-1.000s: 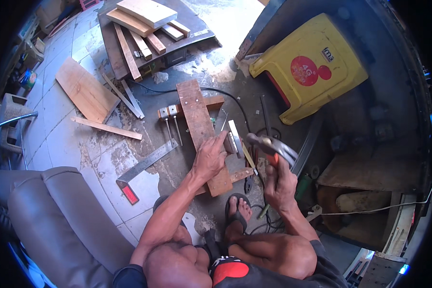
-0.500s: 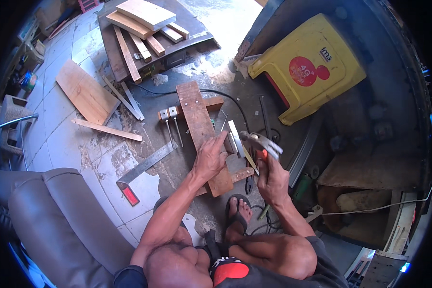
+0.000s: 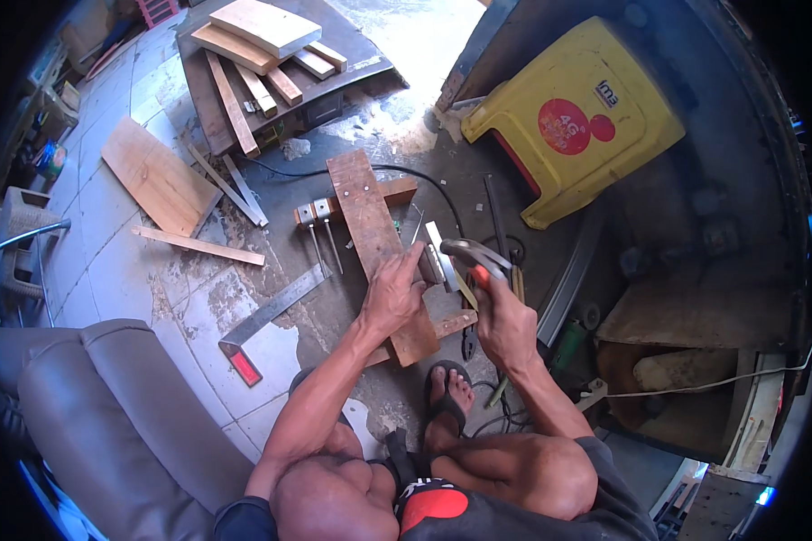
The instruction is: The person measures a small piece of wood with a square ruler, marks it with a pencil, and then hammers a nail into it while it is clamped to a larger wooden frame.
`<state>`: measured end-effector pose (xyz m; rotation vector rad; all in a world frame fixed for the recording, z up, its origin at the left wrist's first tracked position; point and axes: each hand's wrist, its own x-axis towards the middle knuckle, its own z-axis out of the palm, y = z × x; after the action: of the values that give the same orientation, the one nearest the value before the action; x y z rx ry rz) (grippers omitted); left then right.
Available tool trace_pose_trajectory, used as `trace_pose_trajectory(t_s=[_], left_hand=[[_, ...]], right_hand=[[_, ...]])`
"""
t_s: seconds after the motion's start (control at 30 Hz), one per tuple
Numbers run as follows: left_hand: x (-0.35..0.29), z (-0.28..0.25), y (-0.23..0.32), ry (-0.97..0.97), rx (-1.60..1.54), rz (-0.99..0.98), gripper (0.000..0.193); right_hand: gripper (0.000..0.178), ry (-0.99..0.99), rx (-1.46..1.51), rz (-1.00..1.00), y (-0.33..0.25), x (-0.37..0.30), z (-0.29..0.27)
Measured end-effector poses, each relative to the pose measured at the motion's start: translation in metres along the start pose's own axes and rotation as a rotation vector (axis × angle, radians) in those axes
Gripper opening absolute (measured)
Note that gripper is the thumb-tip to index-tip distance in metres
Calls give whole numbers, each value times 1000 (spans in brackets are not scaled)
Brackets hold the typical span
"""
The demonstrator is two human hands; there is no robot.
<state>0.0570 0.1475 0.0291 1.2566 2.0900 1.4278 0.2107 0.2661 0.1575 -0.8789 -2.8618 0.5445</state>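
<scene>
My left hand (image 3: 393, 290) is closed on a small dark block with a pale strip (image 3: 436, 261) along its right side; the block's exact kind is unclear. It is held over the brown plank of a low wooden bench (image 3: 363, 203). In my right hand (image 3: 505, 326) is a claw hammer (image 3: 475, 257) with an orange-red grip, its fingers wrapped round the handle. The hammer head is beside the strip, very near it; whether they touch cannot be made out. A metal try square (image 3: 275, 307) with a red end lies on the floor to the left.
A low table (image 3: 203, 90) at the back bears stacked boards (image 3: 266, 27). A wide board (image 3: 161, 176) and thin strips lie on the tiles. At right stands a yellow plastic stool (image 3: 573, 117); a brown padded seat (image 3: 126, 406) is at left. A black cable (image 3: 429, 176) crosses the floor.
The hammer and my right hand have moved slightly left and up, bringing the head closer to the held block. My left hand keeps its hold, almost unmoved.
</scene>
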Motion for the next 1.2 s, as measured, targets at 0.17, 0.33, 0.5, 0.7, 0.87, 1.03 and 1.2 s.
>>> trace_pose_trajectory(t_s=[0.17,0.33,0.5,0.7,0.87,1.03,1.2], left_hand=[[-1,-2,-4,9,45,16,68],[1,-3,0,-7,40,-3,68],[1,-3,-4,17,16,21,68],[0,-3,-1,15,4,18,67],[3,-1,0,5,12,-46,66],[1,3,-5,33,49,13,66],[2,7,-4,78,75,89,66]], right_hand=[[39,124,151,-15,4,-4,-11],[33,218,244,-185,4,-34,-19],[34,66,124,-42,2,-29,-16],[33,-38,103,58,20,-26,-5],[38,65,407,390,28,-12,-15],[36,-42,12,516,105,-38,40],[39,203,33,339,113,-35,70]])
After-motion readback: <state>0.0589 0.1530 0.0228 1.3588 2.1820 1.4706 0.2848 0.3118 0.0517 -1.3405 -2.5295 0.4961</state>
